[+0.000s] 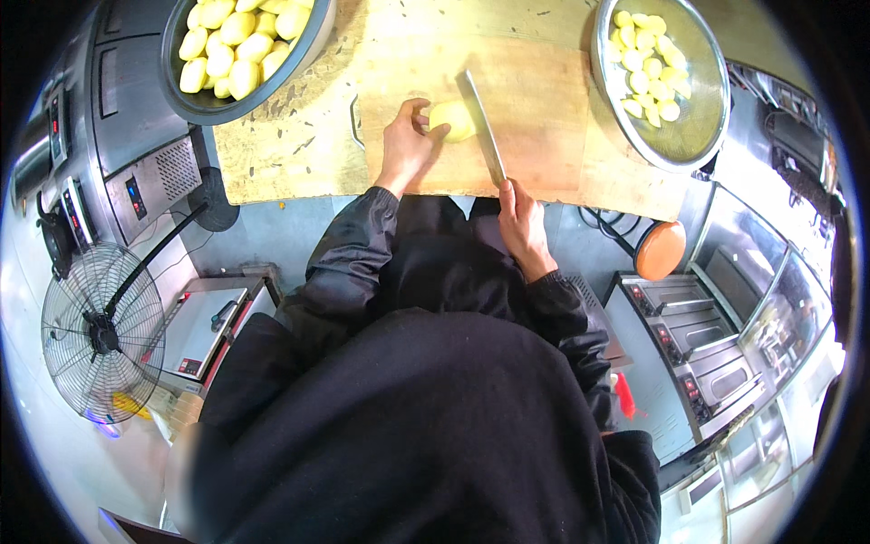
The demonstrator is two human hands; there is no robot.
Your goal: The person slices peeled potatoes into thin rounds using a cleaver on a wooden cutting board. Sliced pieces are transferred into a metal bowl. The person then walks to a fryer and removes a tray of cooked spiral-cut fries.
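A peeled potato (451, 123) lies on the wooden cutting board (537, 146). My left hand (409, 141) grips its left side with thumb and fingers. In my right hand (523, 224) is the handle of a knife (486, 129), mostly hidden by the fingers. Its long blade points away from me and stands along the potato's right side; I cannot tell whether the edge has entered it. At the upper left, a deep bowl (178, 102) holds many whole peeled potatoes (238, 28). A metal strainer bowl (707, 129) at the upper right contains cut potato pieces (649, 68).
The worn wooden table (292, 163) ends just before my body. A round orange stool seat (659, 250) stands below its right corner. To the left is a standing fan (103, 333); on the right, a metal appliance with several lidded sections (700, 336).
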